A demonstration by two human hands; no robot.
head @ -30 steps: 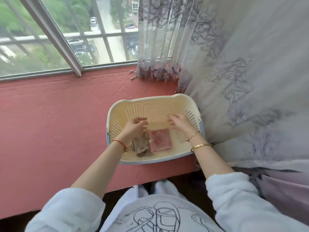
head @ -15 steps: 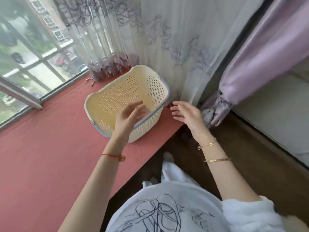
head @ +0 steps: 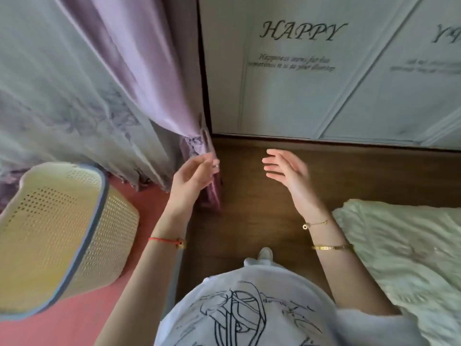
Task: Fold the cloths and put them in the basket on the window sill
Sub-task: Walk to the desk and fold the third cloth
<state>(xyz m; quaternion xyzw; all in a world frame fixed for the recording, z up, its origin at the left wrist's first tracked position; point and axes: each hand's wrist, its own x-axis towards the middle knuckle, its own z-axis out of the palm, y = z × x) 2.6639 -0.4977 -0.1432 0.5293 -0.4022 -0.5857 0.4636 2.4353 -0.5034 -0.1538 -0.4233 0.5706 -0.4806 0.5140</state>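
Note:
The cream perforated basket with a blue rim stands on the red window sill at the left. Its inside is hidden from this angle, so no folded cloths show. My left hand hovers right of the basket, by the purple curtain, fingers loosely apart and holding nothing. My right hand is raised over the wooden floor, palm turned left, fingers spread and empty. Both hands are well clear of the basket.
A sheer patterned curtain and a purple curtain hang at the left. A white wall panel lettered "HAPPY" stands ahead. Brown wooden floor lies below my hands. A pale green quilted bedcover is at the right.
The view has swung right, away from the window. Both hands have left the basket, where they were setting a cloth, and now hang empty over the floor. The basket now sits at the far left.

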